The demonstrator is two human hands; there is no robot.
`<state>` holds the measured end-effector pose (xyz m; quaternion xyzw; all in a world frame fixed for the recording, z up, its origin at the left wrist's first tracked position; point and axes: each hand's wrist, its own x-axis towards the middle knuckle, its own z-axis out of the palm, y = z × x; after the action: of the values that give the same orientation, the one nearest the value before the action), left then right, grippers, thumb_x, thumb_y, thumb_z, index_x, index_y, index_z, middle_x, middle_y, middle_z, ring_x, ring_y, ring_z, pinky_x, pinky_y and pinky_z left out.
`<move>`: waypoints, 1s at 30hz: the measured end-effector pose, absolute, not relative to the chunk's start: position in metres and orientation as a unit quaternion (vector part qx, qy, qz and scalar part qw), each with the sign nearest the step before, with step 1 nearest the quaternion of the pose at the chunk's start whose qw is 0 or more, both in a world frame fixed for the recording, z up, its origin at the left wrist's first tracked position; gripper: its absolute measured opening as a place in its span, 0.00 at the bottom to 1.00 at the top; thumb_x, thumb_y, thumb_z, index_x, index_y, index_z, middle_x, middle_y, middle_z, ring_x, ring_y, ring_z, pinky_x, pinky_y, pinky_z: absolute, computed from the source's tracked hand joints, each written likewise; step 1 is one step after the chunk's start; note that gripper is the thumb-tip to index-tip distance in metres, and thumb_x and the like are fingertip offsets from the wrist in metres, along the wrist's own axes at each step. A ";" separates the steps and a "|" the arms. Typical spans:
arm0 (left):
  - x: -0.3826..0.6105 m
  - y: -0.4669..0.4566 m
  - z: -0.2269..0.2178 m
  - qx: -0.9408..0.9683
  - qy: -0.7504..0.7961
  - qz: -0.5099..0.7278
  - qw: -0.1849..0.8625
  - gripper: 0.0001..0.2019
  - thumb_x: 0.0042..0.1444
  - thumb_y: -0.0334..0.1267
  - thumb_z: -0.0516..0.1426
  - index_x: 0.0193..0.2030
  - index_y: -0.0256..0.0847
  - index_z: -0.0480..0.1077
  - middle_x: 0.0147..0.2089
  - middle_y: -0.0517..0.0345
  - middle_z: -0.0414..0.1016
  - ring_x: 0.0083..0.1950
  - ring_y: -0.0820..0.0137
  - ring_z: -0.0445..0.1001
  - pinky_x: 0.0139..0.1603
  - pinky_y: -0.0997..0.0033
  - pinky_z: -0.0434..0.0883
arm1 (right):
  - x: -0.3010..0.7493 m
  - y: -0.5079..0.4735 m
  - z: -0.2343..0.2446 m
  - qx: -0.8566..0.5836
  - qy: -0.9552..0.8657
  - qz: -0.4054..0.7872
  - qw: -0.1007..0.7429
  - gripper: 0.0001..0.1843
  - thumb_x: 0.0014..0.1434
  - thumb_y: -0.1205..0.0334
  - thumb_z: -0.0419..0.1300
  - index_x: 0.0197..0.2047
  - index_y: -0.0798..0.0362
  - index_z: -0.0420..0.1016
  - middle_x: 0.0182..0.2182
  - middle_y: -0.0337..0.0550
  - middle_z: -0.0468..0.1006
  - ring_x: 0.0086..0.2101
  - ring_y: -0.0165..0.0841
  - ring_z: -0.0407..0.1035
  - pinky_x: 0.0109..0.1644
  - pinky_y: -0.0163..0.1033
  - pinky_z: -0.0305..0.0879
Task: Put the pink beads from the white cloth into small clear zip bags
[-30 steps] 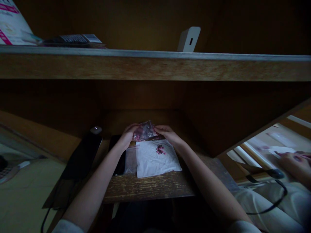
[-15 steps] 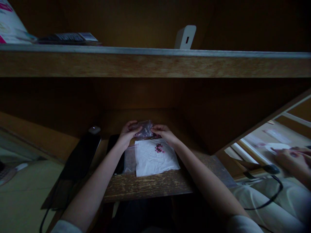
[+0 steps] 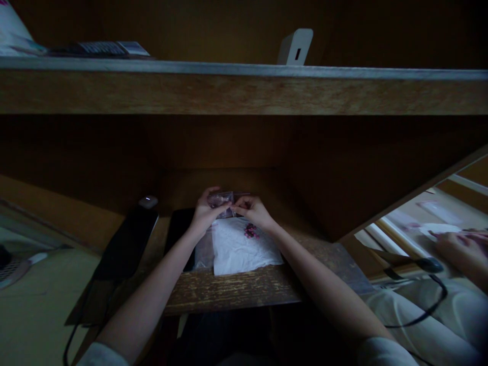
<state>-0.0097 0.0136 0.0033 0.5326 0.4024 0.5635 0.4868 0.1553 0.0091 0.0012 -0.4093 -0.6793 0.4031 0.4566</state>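
Between my two hands is a small clear plastic bag point(image 3: 225, 198), held over the back of the wooden desk surface. My left hand point(image 3: 206, 211) grips its left side, thumb along the front. The fingers of my right hand point(image 3: 254, 209) pinch the bag near its middle, close to the left thumb. Just below lies a white tissue point(image 3: 244, 251) with a small cluster of dark pink beads point(image 3: 251, 231) near its upper right. Another clear bag point(image 3: 204, 251) sticks out from under the tissue's left side. What the held bag contains is too dim to make out.
A black phone-like slab point(image 3: 178, 231) lies left of the bags; a long dark panel point(image 3: 127, 244) and a small white device point(image 3: 148, 202) sit further left. Overhead runs a shelf edge point(image 3: 244, 91) bearing a white box point(image 3: 296, 47). At right are another person's hands point(image 3: 463, 249).
My right hand has moved left along the bag, bringing its fingertips close to my left thumb. The view has tilted slightly downward. The beads and tissue stay put.
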 end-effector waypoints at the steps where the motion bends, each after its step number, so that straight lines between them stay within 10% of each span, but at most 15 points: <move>1: -0.010 0.014 0.002 0.537 0.404 0.558 0.487 0.27 0.39 0.34 0.66 0.48 0.39 0.64 0.40 0.56 0.74 0.39 0.69 0.75 0.41 0.71 0.70 | 0.154 0.008 0.001 -0.407 -0.683 0.401 0.454 0.11 0.50 0.57 0.61 0.24 0.55 0.70 0.22 0.37 0.70 0.24 0.27 0.61 0.29 0.32 0.57; 16: -0.014 0.015 0.007 0.581 0.387 0.542 0.468 0.23 0.41 0.30 0.64 0.47 0.39 0.66 0.39 0.56 0.76 0.37 0.70 0.76 0.38 0.72 0.71 | 0.152 0.007 -0.003 -0.371 -0.671 0.448 0.459 0.12 0.51 0.55 0.62 0.24 0.55 0.71 0.21 0.36 0.69 0.24 0.27 0.61 0.30 0.33 0.56; 30: -0.010 0.005 0.012 0.674 0.500 0.503 0.208 0.20 0.40 0.26 0.60 0.41 0.43 0.61 0.28 0.67 0.70 0.27 0.73 0.72 0.27 0.78 0.63 | 0.136 -0.003 -0.004 -0.461 -0.692 0.303 0.466 0.08 0.51 0.64 0.54 0.22 0.55 0.67 0.20 0.36 0.67 0.23 0.27 0.59 0.28 0.32 0.52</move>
<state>-0.0105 0.0047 0.0122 0.6736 0.4997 0.5032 0.2082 0.1356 -0.0025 -0.0037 -0.4607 -0.6923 0.3028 0.4656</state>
